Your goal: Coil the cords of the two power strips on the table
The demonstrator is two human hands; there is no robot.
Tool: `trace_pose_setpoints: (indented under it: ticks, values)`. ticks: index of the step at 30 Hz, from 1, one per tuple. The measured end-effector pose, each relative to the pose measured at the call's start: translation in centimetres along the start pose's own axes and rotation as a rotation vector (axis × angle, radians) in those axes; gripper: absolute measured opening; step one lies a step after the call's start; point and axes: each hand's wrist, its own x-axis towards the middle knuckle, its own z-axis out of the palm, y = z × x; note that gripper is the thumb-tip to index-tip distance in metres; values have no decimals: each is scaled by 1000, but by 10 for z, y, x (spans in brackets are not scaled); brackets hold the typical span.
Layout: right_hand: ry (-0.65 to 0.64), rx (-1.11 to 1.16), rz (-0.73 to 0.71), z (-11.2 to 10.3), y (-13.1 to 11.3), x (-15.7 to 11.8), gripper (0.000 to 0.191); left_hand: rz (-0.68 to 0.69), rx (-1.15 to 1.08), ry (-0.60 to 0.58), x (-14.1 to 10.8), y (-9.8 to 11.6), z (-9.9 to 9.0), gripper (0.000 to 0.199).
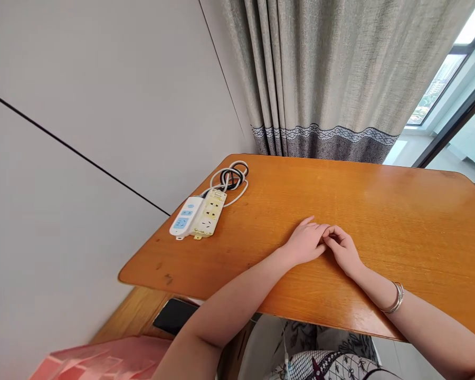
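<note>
Loosely, the left hand (306, 241) and right hand (343, 250) touch, each grip released; one careless leftward sweep could push the power strips (184, 215) off the left edge of the desk (340, 195).

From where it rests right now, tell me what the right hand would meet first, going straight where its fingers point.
The left hand: the right hand appears to touch its fingers, though exact contact is unclear.

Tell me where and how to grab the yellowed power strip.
Take the yellowed power strip probably by its near end, coming from the right: its right long edge is open, while the white power strip crowds its left and the cables crowd its far end.
</note>
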Motion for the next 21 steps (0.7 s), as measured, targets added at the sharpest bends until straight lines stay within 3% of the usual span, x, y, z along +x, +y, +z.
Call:
trace_pose_setpoints:
  ticks: [15,21]
  values:
    - [65,34,37,-4,-3,4,12,-23,-85,27,9,1,17,36]
    - [83,35,34,-7,-2,10,15,72,-34,-26,25,-11,1,24]
